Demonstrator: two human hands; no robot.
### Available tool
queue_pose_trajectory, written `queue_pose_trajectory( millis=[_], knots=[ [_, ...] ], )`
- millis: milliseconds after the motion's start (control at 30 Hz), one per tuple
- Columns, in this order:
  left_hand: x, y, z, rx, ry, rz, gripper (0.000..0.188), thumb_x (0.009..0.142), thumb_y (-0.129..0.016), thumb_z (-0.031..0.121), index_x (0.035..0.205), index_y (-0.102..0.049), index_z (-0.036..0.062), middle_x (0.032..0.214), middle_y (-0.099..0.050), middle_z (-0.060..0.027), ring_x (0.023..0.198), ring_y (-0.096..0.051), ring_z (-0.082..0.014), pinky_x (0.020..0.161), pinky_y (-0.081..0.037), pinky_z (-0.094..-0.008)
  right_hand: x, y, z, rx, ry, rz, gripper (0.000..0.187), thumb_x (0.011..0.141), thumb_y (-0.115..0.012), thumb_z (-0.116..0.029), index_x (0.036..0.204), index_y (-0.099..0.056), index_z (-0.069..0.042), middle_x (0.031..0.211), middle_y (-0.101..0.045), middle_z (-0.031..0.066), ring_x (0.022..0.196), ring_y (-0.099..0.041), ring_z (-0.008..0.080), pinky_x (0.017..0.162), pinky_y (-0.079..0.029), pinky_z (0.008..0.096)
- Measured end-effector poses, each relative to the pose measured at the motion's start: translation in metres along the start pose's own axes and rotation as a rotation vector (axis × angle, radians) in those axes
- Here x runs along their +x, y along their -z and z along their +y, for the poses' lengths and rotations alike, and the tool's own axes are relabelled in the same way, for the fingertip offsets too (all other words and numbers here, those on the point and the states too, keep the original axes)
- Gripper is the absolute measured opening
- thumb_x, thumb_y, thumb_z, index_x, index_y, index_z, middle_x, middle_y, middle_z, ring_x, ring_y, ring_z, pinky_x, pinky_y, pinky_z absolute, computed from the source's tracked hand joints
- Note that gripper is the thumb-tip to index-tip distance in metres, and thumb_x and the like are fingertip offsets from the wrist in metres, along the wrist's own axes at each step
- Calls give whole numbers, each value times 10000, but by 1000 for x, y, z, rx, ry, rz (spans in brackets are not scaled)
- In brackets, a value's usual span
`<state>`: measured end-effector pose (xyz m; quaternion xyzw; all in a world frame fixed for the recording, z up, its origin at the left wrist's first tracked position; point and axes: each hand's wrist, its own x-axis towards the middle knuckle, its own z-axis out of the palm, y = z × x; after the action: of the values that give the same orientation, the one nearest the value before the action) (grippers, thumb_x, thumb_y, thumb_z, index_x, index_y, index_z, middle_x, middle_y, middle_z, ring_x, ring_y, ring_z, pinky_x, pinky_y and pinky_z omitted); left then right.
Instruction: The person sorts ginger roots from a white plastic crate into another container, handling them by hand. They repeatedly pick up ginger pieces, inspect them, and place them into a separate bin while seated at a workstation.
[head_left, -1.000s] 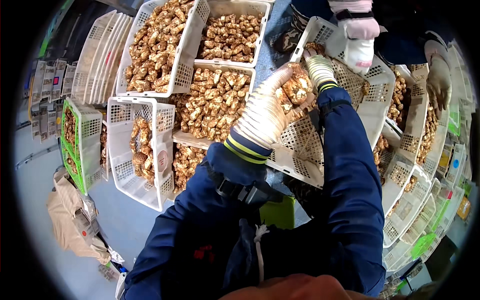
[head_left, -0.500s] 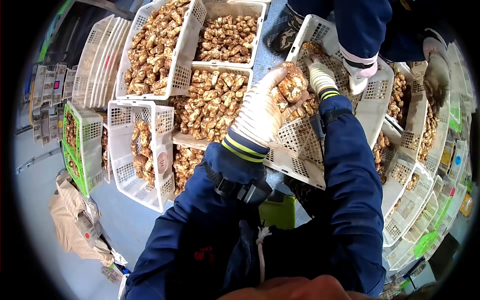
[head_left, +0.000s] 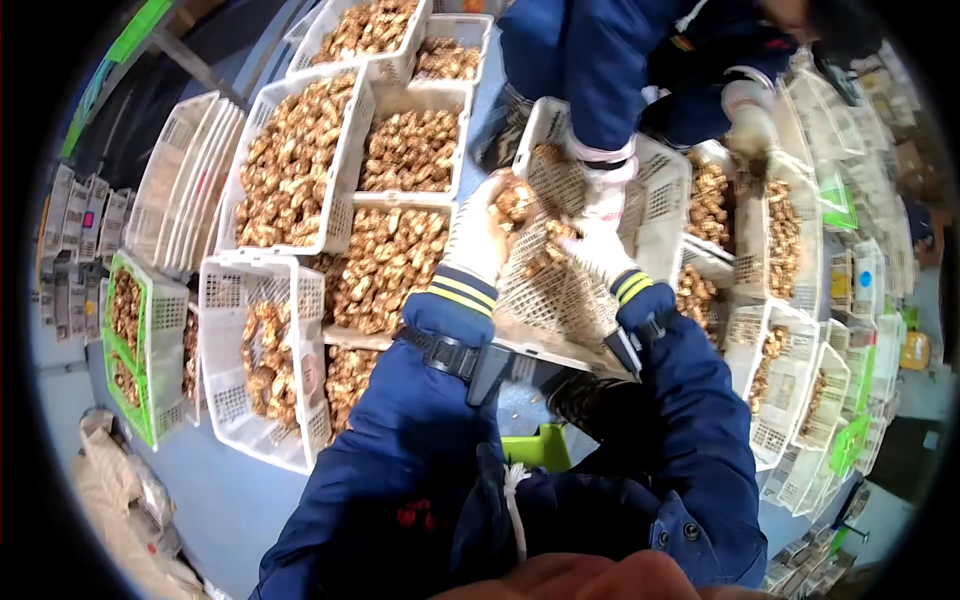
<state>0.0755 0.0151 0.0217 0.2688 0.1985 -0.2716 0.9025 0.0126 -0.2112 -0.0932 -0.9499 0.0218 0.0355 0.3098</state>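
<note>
1. Head view: nearest you, your two dark blue sleeves point(head_left: 420, 440) rose from 6 o'clock, both forearms angled up toward the white mesh basket point(head_left: 560, 290) just beyond the cuffs.
2. Your left hand point(head_left: 480, 235), in a white glove, sat at the basket's 10 o'clock corner, fingers curled around a clump of brown mushrooms point(head_left: 515, 200).
3. Your right hand point(head_left: 600, 255), also gloved, lay at the basket's 2 o'clock side, touching the mesh; you could not tell whether its fingers were clenched or loose.
4. The clump lay between your hands, nearer the left; the basket's long axis ran from 7 to 1 o'clock.
5. At 9 o'clock of your left hand, a filled crate point(head_left: 390, 265) sat close by.
6. Farthest, at 12 o'clock, another person's blue sleeve point(head_left: 600, 70) reached down to the basket's far rim.
</note>
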Motion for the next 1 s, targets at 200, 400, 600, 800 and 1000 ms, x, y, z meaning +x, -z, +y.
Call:
queue_pose_trajectory(
  millis=[200,400,600,800,1000],
  knots=[
    [-28,-19,2,-181,-3,-145,273,913,-640,262,1072,-632,41,1037,-670,-131,948,-652,-286,790,-596,-428,-96,89,-80,1029,-332,-210,416,980,-549,-284,1282,-541,1,1039,-650,47,802,-649,127,645,-526,243],
    [-55,-24,-8,-104,75,-324,328,961,-571,286,1134,-604,10,1083,-673,-167,1001,-668,-323,822,-609,-449,-154,121,-133,1324,-279,-120,558,973,-520,-495,1328,-527,-64,1314,-592,56,1102,-638,205,606,-436,198],
    [-87,-34,-32,-165,189,-405,403,933,-602,341,1236,-593,75,1196,-634,-174,1137,-609,-349,924,-555,-509,-144,109,-110,1202,-354,130,595,961,-473,-607,1209,-633,-91,1237,-627,71,1005,-608,184,745,-489,300],
    [-99,-48,-37,-284,222,-469,482,945,-541,449,1267,-579,92,1324,-565,-200,1254,-518,-413,1041,-401,-653,-153,127,-118,820,-304,341,508,989,-500,-493,1283,-607,-93,819,-575,-15,551,-471,43,485,-402,182],
    [-97,-68,-54,-231,239,-491,469,1015,-410,434,1290,-546,79,1275,-593,-186,1206,-558,-397,984,-493,-596,-159,131,-102,1017,-371,455,385,964,-605,-387,1127,-645,-41,759,-588,-25,546,-522,47,460,-412,188]
  ],
)
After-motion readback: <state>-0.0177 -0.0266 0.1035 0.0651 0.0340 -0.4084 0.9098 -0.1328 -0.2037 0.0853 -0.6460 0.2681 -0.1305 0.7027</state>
